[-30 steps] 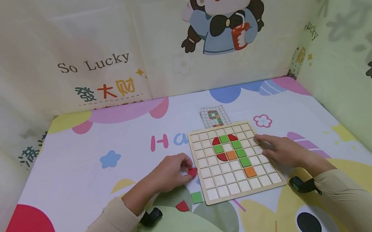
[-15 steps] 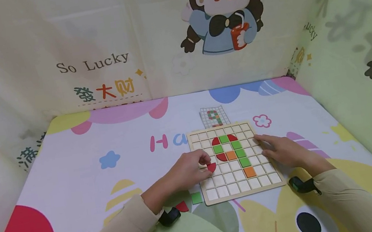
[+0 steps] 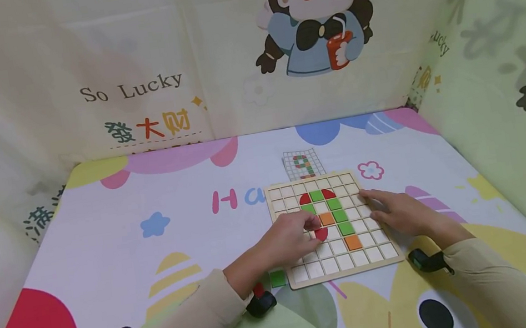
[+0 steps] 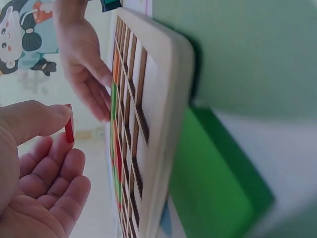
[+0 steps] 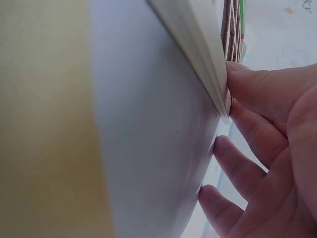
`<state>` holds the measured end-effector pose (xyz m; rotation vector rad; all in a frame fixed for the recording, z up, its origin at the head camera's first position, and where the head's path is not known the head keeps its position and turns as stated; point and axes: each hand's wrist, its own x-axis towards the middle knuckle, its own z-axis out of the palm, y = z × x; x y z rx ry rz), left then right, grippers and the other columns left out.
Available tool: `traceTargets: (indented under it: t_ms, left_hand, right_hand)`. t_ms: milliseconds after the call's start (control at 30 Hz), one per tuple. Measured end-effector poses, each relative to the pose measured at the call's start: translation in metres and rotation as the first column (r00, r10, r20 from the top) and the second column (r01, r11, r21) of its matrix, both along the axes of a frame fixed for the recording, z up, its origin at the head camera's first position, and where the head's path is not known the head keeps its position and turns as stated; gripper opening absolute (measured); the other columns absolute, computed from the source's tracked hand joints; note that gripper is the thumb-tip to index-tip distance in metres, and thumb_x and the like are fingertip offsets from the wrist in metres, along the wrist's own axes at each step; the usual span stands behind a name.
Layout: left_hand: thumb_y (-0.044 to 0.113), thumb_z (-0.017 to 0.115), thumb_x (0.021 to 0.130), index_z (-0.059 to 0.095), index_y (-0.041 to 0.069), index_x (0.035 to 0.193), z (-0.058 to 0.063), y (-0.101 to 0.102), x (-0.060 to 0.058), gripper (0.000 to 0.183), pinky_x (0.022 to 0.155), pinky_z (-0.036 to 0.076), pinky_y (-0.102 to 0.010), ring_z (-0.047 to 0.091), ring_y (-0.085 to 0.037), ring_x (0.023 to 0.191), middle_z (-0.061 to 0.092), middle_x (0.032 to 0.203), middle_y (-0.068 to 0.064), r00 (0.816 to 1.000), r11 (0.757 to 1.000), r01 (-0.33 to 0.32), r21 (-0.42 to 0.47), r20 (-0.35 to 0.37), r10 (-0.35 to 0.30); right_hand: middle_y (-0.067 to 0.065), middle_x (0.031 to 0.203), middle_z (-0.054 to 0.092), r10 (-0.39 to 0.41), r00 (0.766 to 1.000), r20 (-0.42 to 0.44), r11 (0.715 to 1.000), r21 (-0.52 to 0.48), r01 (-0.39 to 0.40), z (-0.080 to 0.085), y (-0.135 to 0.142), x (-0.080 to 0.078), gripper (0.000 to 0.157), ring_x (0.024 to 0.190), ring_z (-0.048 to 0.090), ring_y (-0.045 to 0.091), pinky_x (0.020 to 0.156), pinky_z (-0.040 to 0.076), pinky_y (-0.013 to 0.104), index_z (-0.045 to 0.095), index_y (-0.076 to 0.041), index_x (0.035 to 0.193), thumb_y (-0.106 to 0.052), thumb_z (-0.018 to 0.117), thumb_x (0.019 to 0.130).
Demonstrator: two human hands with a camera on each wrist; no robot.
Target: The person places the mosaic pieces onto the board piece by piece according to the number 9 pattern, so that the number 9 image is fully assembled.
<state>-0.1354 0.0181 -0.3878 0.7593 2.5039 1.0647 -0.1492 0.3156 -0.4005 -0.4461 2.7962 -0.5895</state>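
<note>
My left hand (image 3: 291,239) pinches a red quarter-circle tile (image 4: 69,124) between thumb and fingertip, over the wooden grid board (image 3: 349,273). In the left wrist view the tile is on edge, with the other fingers curled loosely below it. Green squares (image 3: 345,228), orange squares (image 3: 353,242) and red rounded pieces (image 3: 329,194) form a 9-like figure on the board, partly covered by this hand. At the board's right side my right hand (image 3: 398,213) lies with thumb and fingertips against the rim, fingers relaxed and lightly spread.
A loose green square tile (image 3: 277,278) lies beside the board's lower left corner. Next to it a red tile (image 3: 259,289) is mostly hidden by the left wrist camera. Behind the board is a small card (image 3: 310,157) printed with a coloured grid figure.
My left hand has carried the red tile rightward from beside the board's left edge to over the cells below the figure's loop. My right hand has stayed at the rim.
</note>
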Motion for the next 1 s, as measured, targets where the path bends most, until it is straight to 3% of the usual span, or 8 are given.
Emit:
traceTargets:
  t_ms: [333,1000]
  left_hand:
    - [0.016,0.075,0.090,0.069,0.010,0.123,-0.002,0.016,0.001,0.034,0.089,0.048,-0.018,0.061,-0.006,0.100,0.069,0.109,0.006,0.997,0.998,0.056,-0.006,-0.048,-0.056]
    - [0.017,0.076,0.090,0.071,0.010,0.117,-0.008,0.041,0.006,0.028,0.085,0.046,-0.015,0.060,-0.002,0.094,0.069,0.103,0.008,0.992,0.994,0.108,0.002,-0.061,-0.108]
  right_hand:
    - [0.029,0.146,0.045,0.004,1.000,-0.003,1.000,0.006,-0.004,0.000,0.001,-0.001,0.060,0.132,0.042,0.052,0.103,0.036,0.065,0.041,-0.003,0.150,-0.018,0.064,0.097]
    - [0.029,0.146,0.046,-0.003,1.000,0.000,1.000,0.006,0.003,0.000,0.001,-0.001,0.059,0.131,0.043,0.051,0.102,0.036,0.065,0.042,-0.004,0.150,-0.019,0.065,0.097]
